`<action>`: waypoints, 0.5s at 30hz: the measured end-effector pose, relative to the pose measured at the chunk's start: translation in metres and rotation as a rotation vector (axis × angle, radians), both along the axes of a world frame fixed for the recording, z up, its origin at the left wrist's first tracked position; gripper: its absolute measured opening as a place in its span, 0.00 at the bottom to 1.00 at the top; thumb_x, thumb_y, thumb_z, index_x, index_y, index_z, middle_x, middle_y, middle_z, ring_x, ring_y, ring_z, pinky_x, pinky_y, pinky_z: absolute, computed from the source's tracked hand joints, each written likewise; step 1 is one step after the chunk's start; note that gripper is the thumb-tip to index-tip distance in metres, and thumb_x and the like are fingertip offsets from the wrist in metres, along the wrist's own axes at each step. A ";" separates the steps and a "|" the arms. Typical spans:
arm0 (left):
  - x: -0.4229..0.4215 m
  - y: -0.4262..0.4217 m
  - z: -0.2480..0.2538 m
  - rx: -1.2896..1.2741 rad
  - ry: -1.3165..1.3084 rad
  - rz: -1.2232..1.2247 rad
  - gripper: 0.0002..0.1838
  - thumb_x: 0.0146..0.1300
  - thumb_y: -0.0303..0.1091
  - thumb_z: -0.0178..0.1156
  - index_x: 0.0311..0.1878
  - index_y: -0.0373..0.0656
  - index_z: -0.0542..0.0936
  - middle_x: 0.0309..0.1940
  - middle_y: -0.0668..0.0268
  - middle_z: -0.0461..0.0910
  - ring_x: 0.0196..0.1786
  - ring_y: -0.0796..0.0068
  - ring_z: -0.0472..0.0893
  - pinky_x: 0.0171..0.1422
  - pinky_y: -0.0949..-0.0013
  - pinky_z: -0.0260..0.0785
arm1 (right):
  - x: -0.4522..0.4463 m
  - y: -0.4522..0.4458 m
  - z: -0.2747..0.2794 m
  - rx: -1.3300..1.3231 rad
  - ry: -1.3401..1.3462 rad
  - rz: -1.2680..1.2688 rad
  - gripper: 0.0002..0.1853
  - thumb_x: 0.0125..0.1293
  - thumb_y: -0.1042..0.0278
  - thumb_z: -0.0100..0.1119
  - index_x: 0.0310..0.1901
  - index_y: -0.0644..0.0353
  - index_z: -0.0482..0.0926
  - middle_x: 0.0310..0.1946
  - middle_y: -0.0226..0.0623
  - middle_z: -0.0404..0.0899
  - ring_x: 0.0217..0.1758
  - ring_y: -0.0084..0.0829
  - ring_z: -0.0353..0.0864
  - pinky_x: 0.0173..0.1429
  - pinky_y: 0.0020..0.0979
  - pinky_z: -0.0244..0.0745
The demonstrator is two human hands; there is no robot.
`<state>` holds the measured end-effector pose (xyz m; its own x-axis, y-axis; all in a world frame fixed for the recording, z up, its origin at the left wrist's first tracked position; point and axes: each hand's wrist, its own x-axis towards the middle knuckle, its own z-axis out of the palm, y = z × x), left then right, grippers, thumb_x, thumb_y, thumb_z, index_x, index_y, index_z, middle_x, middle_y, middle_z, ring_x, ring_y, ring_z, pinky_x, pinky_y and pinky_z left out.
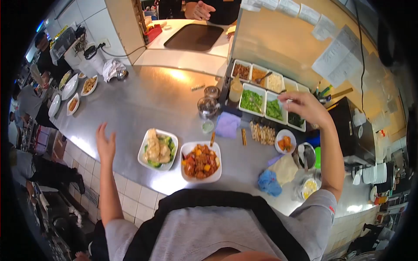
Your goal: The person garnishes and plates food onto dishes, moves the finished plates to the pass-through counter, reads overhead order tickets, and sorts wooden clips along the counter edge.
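My left hand (105,142) is raised at the left, fingers spread and holding nothing. Nearest to it on the counter is a white square bowl (141,153) of pale fried pieces (156,150) over green vegetables. Beside that stands a second white bowl (200,179) of glossy red-brown chunks (199,162) with yellow and red pieces. My right hand (305,106) hovers above the garnish tubs, close to the leafy greens (274,109). Its fingers are bent and a little apart, with nothing visible in them. Chopped green onion (251,101) fills the tub to its left.
A purple cloth (227,125), glass jars (207,106) and a row of wrapped sticks (262,133) lie mid-counter. At right are a small bowl (285,142), a blue cloth (270,182) and a metal pot (304,155). A dark tray (193,36) and another person's hand (200,10) are beyond.
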<state>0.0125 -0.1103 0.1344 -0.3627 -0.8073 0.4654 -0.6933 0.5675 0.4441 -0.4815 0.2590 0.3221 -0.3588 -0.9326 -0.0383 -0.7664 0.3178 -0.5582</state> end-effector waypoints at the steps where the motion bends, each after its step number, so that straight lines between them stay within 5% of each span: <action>1: 0.042 0.019 -0.032 -0.035 -0.022 0.162 0.26 0.59 0.29 0.59 0.62 0.36 0.68 0.62 0.47 0.66 0.66 0.48 0.64 0.70 0.55 0.56 | 0.023 0.022 -0.002 0.014 -0.052 0.042 0.16 0.63 0.66 0.60 0.51 0.61 0.79 0.37 0.38 0.83 0.38 0.26 0.81 0.45 0.29 0.75; 4: 0.139 0.079 -0.139 0.197 -0.212 0.536 0.34 0.57 0.28 0.60 0.67 0.33 0.61 0.65 0.42 0.61 0.68 0.44 0.60 0.72 0.53 0.54 | 0.086 0.075 -0.022 0.067 -0.165 0.150 0.15 0.63 0.65 0.61 0.50 0.60 0.80 0.37 0.39 0.82 0.39 0.29 0.82 0.45 0.29 0.75; 6: 0.159 0.111 -0.189 0.325 -0.317 0.427 0.38 0.56 0.29 0.62 0.69 0.32 0.57 0.67 0.42 0.58 0.70 0.42 0.57 0.73 0.52 0.52 | 0.127 0.100 -0.047 0.120 -0.237 0.207 0.13 0.64 0.64 0.60 0.46 0.61 0.81 0.36 0.40 0.82 0.39 0.32 0.82 0.44 0.29 0.75; 10: 0.105 0.155 -0.204 0.073 -0.364 0.029 0.39 0.56 0.34 0.63 0.68 0.32 0.58 0.69 0.43 0.55 0.72 0.43 0.53 0.74 0.51 0.48 | 0.211 0.132 -0.122 0.219 -0.481 0.170 0.12 0.67 0.60 0.57 0.38 0.62 0.81 0.28 0.37 0.81 0.32 0.29 0.81 0.39 0.29 0.74; 12: 0.068 0.168 -0.182 0.079 -0.494 -0.010 0.31 0.54 0.35 0.64 0.62 0.37 0.69 0.63 0.47 0.66 0.67 0.46 0.62 0.71 0.52 0.51 | 0.249 0.146 -0.170 0.220 -0.532 0.069 0.15 0.68 0.57 0.55 0.35 0.61 0.81 0.22 0.34 0.79 0.26 0.26 0.79 0.33 0.28 0.73; 15: 0.043 0.162 -0.193 -0.003 -0.462 -0.374 0.18 0.51 0.37 0.65 0.47 0.45 0.80 0.48 0.54 0.79 0.53 0.49 0.75 0.62 0.51 0.61 | 0.311 0.161 -0.246 0.167 -0.626 -0.218 0.17 0.68 0.55 0.54 0.32 0.62 0.81 0.16 0.32 0.73 0.20 0.24 0.74 0.28 0.29 0.70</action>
